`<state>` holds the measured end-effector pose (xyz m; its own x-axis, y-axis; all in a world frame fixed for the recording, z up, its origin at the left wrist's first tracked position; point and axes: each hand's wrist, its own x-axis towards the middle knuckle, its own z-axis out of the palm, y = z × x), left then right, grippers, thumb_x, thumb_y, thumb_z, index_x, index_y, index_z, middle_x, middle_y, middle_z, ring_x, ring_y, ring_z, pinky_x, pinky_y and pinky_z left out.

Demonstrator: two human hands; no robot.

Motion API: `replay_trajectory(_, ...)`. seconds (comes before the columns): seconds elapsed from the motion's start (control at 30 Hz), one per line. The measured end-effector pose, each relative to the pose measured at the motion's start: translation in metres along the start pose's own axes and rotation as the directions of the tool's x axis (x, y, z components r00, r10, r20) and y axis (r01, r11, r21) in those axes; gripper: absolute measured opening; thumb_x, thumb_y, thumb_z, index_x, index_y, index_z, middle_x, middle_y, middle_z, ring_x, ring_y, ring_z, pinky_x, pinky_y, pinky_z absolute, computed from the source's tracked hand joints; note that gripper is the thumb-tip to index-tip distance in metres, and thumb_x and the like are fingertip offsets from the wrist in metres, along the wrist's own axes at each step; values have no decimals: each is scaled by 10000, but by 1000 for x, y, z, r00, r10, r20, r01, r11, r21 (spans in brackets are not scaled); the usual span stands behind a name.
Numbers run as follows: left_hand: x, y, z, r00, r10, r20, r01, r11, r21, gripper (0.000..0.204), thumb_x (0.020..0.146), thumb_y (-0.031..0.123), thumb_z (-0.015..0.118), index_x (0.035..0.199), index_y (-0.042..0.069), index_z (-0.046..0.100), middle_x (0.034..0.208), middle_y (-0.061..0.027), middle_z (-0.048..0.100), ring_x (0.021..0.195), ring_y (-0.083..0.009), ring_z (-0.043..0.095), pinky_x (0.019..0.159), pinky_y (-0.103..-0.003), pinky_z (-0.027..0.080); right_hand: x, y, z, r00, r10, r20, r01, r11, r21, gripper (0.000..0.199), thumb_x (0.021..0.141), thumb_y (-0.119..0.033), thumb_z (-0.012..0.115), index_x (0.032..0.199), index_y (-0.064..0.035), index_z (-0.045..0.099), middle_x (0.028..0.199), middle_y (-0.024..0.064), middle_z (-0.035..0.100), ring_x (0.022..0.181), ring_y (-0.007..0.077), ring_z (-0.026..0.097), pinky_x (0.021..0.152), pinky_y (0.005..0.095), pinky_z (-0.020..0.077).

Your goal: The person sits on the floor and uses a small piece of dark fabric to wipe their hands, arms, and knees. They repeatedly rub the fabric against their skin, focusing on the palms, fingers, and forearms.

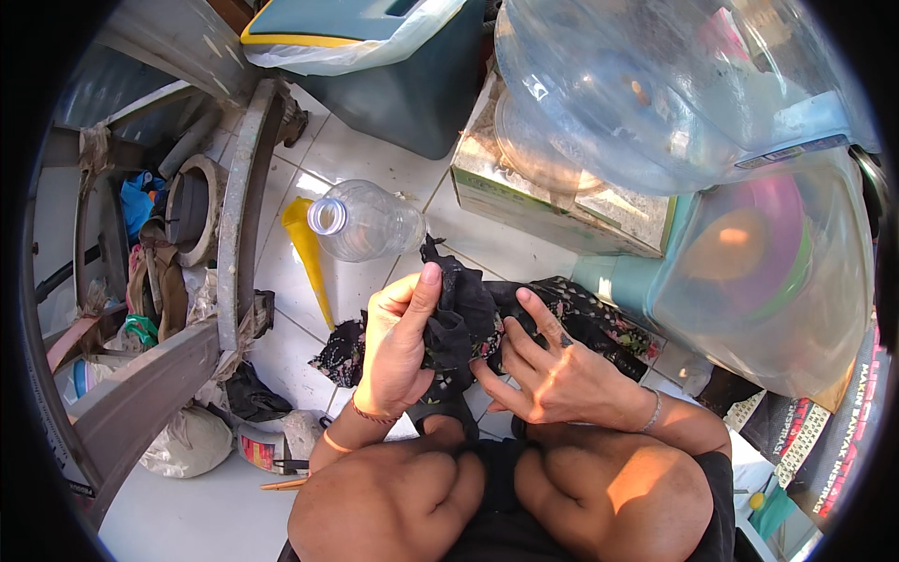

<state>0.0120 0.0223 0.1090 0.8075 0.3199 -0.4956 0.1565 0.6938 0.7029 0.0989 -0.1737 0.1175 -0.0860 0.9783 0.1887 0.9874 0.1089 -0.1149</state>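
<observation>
A black cloth point(459, 309) with a small floral print is bunched up in front of my knees. My left hand point(398, 342) pinches a plain black fold of it, thumb on top. At the cloth's right side is my right hand point(552, 370), its curled fingers and thumb on the fabric and the forefinger reaching forward. More of the floral fabric point(585, 323) spreads to the right behind that hand, and another part point(342, 354) hangs left of my left wrist. Just beyond the cloth, a clear uncapped plastic bottle point(370, 222) stands or leans on the tiles; a yellow funnel-like piece point(307, 253) lies beside it.
A dark bin point(393, 103) with a bag liner stands at the back. To the right are a dusty box point(562, 211), a large clear plastic container point(655, 94) and a translucent tub point(768, 281). A worn frame point(245, 215) with clutter borders the left over white tiles.
</observation>
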Motion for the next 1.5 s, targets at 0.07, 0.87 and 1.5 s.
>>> replay_trajectory(0.07,0,-4,2,1000,23,3,-23,1000,15,370,1101,333,579,1052,-1,728,942,-51,759,793,-100,704,717,-264,581,-1,1,1,989,-1,149,19,993,-115,403,832,-329,661,1114,-49,726,832,122,696,952,316,699,1212,669,341)
replay_trajectory(0.87,14,-33,-11,735,-227,639,-323,712,624,201,952,145,787,1053,-29,792,851,-135,780,738,-119,686,719,-292,531,-33,-3,35,888,-450,95,459,877,-140,131,760,-237,655,727,-117,696,844,14,635,851,126,610,732,253,474)
replay_trajectory(1.5,12,-35,-10,783,-529,327,249,749,614,255,1041,198,695,923,-23,741,725,76,577,662,-11,421,572,-221,362,-36,-12,40,895,-419,153,405,907,116,230,820,-244,607,738,-82,747,728,117,655,864,237,668,1055,402,483)
